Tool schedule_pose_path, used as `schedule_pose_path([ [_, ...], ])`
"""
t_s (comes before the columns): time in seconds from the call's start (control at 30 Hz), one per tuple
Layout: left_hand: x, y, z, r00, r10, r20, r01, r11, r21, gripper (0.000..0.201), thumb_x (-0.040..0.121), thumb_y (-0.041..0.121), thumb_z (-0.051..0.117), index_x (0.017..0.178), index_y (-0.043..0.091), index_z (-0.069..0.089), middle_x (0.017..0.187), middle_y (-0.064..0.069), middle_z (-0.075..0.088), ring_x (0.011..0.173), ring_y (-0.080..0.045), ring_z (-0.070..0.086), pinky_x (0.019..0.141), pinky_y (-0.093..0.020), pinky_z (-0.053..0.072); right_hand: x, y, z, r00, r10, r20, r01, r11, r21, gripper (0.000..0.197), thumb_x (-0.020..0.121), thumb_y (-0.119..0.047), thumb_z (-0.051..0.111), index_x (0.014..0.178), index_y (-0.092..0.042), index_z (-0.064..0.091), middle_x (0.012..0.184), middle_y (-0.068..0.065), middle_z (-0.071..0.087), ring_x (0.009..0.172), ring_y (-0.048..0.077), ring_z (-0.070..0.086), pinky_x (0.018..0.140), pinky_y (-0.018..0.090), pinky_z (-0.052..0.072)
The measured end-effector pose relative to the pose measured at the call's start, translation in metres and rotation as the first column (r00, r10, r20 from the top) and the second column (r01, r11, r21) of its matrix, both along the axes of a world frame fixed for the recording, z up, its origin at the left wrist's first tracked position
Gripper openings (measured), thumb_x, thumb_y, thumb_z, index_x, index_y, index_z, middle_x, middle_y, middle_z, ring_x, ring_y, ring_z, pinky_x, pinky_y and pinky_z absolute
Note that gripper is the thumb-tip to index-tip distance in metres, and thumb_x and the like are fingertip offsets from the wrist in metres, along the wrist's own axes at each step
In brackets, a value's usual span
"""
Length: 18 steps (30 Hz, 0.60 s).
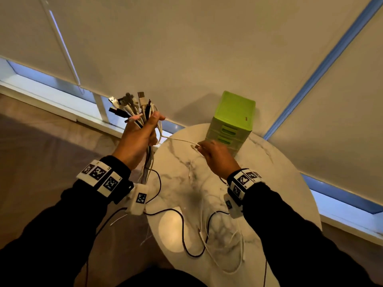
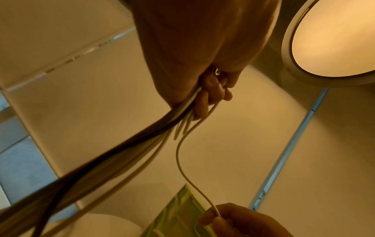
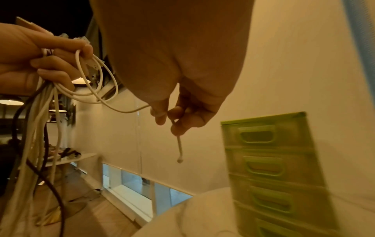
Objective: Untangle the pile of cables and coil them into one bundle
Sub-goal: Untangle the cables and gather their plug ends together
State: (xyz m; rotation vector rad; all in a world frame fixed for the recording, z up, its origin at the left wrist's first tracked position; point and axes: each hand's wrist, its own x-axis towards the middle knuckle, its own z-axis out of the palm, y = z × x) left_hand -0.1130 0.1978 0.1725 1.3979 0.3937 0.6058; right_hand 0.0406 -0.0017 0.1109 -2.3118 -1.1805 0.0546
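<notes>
My left hand [image 1: 143, 131] is raised left of the table and grips a bunch of cables [image 1: 134, 108] near their plug ends, white and black, with several USB plugs fanning out above the fist. Their tails hang down and trail over the round marble table [image 1: 279, 183]. One thin white cable [image 1: 180, 140] runs from the bunch to my right hand [image 1: 209, 154], which pinches it near its end. In the right wrist view the right hand's fingertips [image 3: 174, 115] pinch that cable and its small end [image 3: 179, 159] dangles below. The left wrist view shows the white cable [image 2: 182, 160] curving to the right hand [image 2: 223, 219].
A green plastic drawer unit [image 1: 232, 123] stands at the table's far edge, close behind my right hand. Loose black and white cable tails [image 1: 199, 241] lie across the tabletop. Drawn roller blinds [image 1: 186, 48] cover the windows behind. Wood floor lies to the left.
</notes>
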Motion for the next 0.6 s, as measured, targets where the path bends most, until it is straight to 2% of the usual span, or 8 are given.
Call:
schedule_pose_path([
  [0.1,-0.025,0.019,-0.001,0.997,0.066,0.031,-0.065,0.998,-0.024,0.024,0.104,0.032,0.053,0.095,0.021,0.072,0.056,0.007,0.028,0.049,-0.011,0.024,0.053,-0.027,0.024,-0.016,0.035,-0.005,0.998,0.061,-0.03,-0.062,0.998,-0.031,0.024,0.104,-0.03,0.051,0.108,-0.013,0.068,0.085,0.012,0.065,0.083,0.034,0.061,0.072,0.037,0.043],
  [0.23,-0.048,0.036,-0.007,0.99,0.12,0.073,-0.111,0.987,-0.118,0.022,0.1,0.036,0.058,0.094,0.022,0.074,0.06,0.004,0.024,0.052,-0.013,0.02,0.057,-0.034,0.018,-0.042,0.061,-0.015,0.981,0.098,-0.168,-0.106,0.994,-0.037,0.022,0.105,-0.032,0.049,0.105,-0.015,0.064,0.082,0.007,0.07,0.077,0.026,0.067,0.072,0.037,0.052],
  [0.3,-0.065,0.044,-0.011,0.985,0.156,0.079,-0.147,0.983,-0.109,0.024,0.099,0.04,0.059,0.095,0.022,0.074,0.061,0.003,0.025,0.053,-0.014,0.021,0.055,-0.031,0.021,-0.061,0.075,-0.021,0.951,0.128,-0.283,-0.144,0.989,-0.035,0.021,0.105,-0.032,0.049,0.107,-0.015,0.062,0.085,0.005,0.071,0.075,0.02,0.069,0.071,0.032,0.054],
  [0.37,-0.08,0.05,-0.015,0.984,0.168,0.064,-0.163,0.984,-0.072,0.027,0.1,0.042,0.058,0.101,0.019,0.071,0.059,0.004,0.028,0.054,-0.015,0.023,0.055,-0.032,0.022,-0.078,0.087,-0.024,0.925,0.173,-0.339,-0.204,0.977,-0.058,0.02,0.106,-0.029,0.048,0.109,-0.014,0.061,0.088,0.005,0.071,0.074,0.017,0.07,0.066,0.02,0.051],
  [0.4,-0.085,0.053,-0.017,0.984,0.173,0.046,-0.17,0.984,-0.058,0.029,0.101,0.041,0.056,0.104,0.016,0.07,0.058,0.007,0.03,0.054,-0.014,0.024,0.057,-0.033,0.022,-0.084,0.09,-0.023,0.915,0.193,-0.353,-0.23,0.971,-0.064,0.019,0.106,-0.027,0.048,0.11,-0.014,0.06,0.088,0.005,0.071,0.075,0.016,0.07,0.066,0.018,0.05],
  [0.47,-0.095,0.059,-0.02,0.979,0.202,0.002,-0.202,0.979,-0.035,0.035,0.101,0.043,0.054,0.108,0.011,0.068,0.057,0.011,0.035,0.055,-0.011,0.028,0.058,-0.032,0.023,-0.091,0.097,-0.024,0.904,0.221,-0.367,-0.261,0.963,-0.063,0.014,0.106,-0.025,0.048,0.113,-0.018,0.056,0.086,0.003,0.072,0.074,0.015,0.07,0.07,0.025,0.054],
  [0.53,-0.104,0.063,-0.021,0.977,0.213,-0.029,-0.214,0.977,-0.004,0.041,0.095,0.05,0.055,0.108,0.015,0.07,0.058,0.009,0.035,0.056,-0.011,0.031,0.059,-0.03,0.027,-0.09,0.105,-0.024,0.911,0.229,-0.343,-0.265,0.962,-0.061,0.01,0.105,-0.023,0.048,0.114,-0.024,0.05,0.083,0.001,0.071,0.072,0.015,0.069,0.074,0.034,0.058],
  [0.6,-0.107,0.065,-0.021,0.976,0.213,-0.034,-0.213,0.977,0.01,0.041,0.093,0.053,0.056,0.107,0.018,0.071,0.06,0.007,0.034,0.058,-0.012,0.031,0.06,-0.029,0.028,-0.084,0.114,-0.024,0.922,0.198,-0.332,-0.248,0.962,-0.114,0.014,0.103,-0.022,0.048,0.117,-0.027,0.047,0.088,0.005,0.071,0.078,0.022,0.07,0.078,0.041,0.058],
])
